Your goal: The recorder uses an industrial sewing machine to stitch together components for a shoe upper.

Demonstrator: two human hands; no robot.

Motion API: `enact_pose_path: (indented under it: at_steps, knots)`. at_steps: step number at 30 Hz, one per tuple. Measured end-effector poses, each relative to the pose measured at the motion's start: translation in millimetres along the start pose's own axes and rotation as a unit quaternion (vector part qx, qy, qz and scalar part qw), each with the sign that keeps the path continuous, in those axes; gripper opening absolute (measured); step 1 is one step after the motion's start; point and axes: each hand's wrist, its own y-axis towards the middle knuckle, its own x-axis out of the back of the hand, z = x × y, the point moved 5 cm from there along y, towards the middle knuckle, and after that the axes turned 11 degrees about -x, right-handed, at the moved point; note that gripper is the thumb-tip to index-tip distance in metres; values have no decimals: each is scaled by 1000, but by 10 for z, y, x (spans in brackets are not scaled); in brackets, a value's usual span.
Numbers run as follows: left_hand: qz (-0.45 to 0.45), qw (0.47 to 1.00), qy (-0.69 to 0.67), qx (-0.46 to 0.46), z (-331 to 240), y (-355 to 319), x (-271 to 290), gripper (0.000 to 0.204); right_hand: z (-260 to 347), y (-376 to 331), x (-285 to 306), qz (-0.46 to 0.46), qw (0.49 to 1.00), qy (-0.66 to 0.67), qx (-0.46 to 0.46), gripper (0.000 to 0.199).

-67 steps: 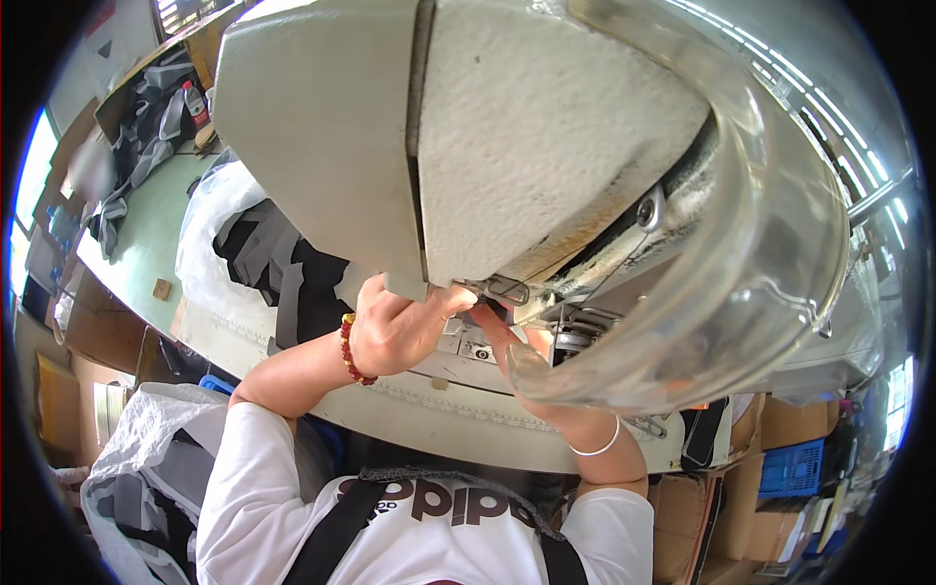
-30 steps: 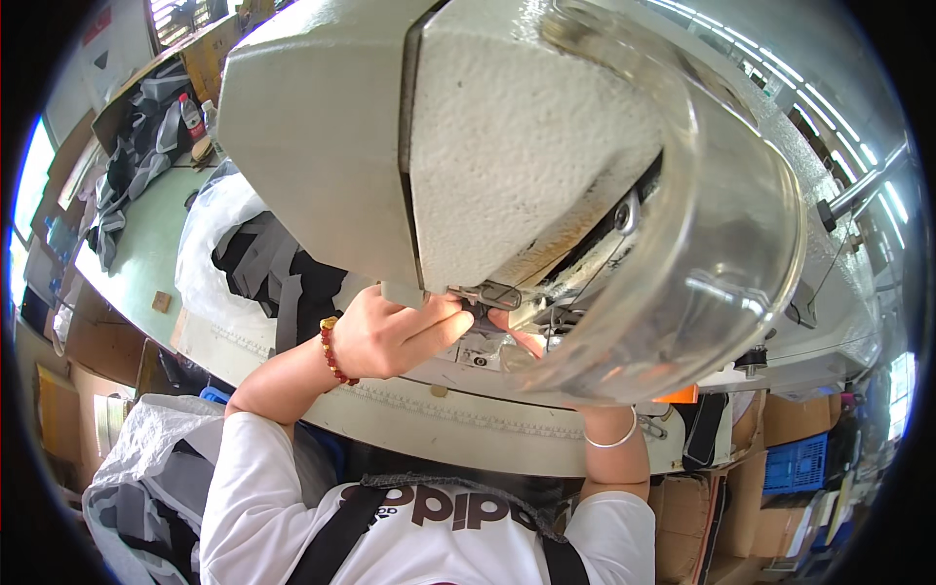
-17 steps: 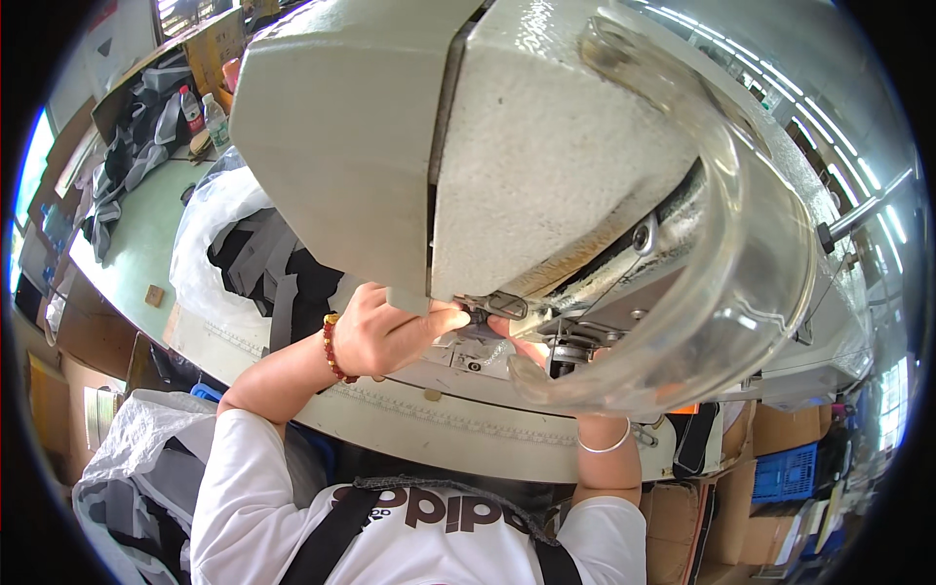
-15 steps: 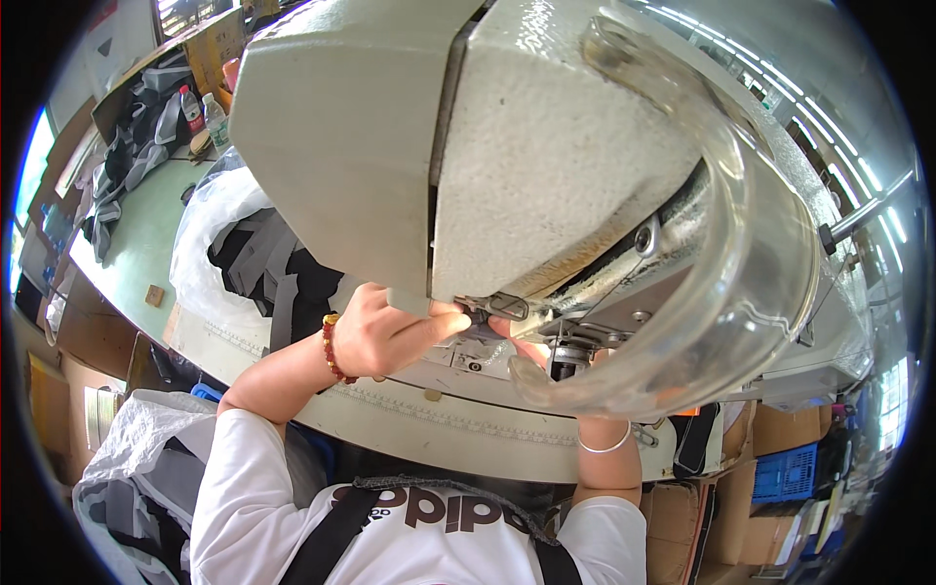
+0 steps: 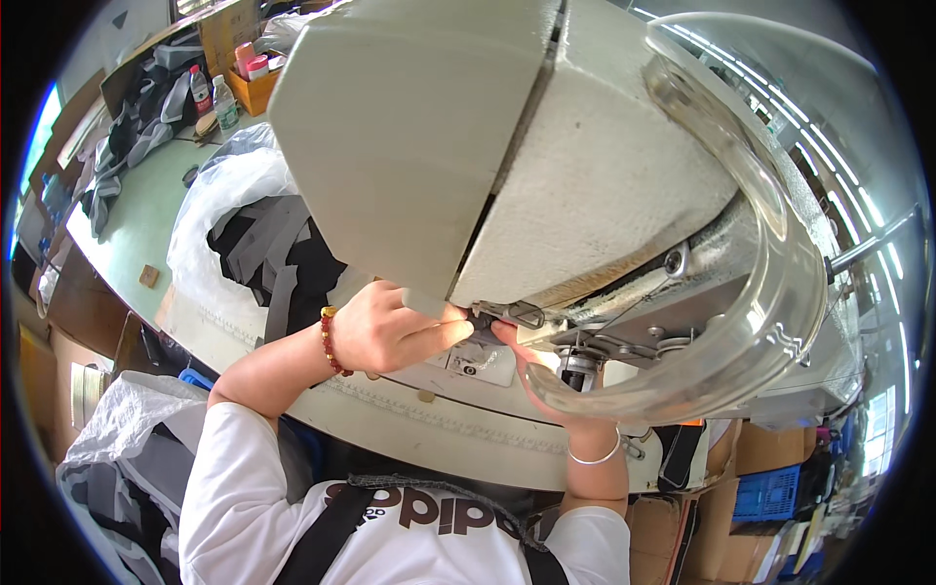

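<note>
A large white sewing machine head [image 5: 419, 127] fills the upper middle, with a curved clear plastic guard [image 5: 780, 322] at its right. Below its lower front edge, my left hand [image 5: 390, 330] is closed, its thumb and finger pinched at a small dark piece [image 5: 480, 320], possibly fabric. My right hand [image 5: 534, 378] reaches in under the machine from the right, a fingertip meeting the same dark piece. The guard and metal parts hide most of its fingers, so its grip shows only in part. A metal loop-shaped part [image 5: 517, 314] sits just above the fingertips.
Left of the machine, dark and grey fabric strips [image 5: 263, 244] lie in a white plastic bag [image 5: 190, 229]. Bottles [image 5: 224, 102] and an orange box [image 5: 255, 93] stand farther back. A measuring tape [image 5: 439, 417] runs along the table's near edge. A blue crate [image 5: 765, 495] is at lower right.
My view has shifted, so the machine head appears farther right. More of my right hand shows beneath the guard. Both hands stay together at the small dark piece.
</note>
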Motion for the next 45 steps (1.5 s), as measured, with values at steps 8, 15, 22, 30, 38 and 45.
enact_pose_path:
  at_steps: [8,15,22,30,38,45]
  knots:
    - [-14,1000,-10,7,45,4,-2,23,311,41,20,-85,986,-125,69,44]
    - [7,1000,5,-8,80,-299,-163,23,98,7,-41,-46,996,-68,45,45]
    - [20,990,-103,98,246,-527,-417,22,-714,-183,-435,155,396,885,-190,52]
    - [-13,943,-205,260,242,-205,-178,15,-679,-264,-476,256,293,917,-90,65]
    - [80,992,78,57,47,-331,-292,22,-668,-280,-383,224,478,847,-62,55]
    - [48,995,77,42,47,-294,-261,28,-878,-318,-663,207,534,815,-88,47]
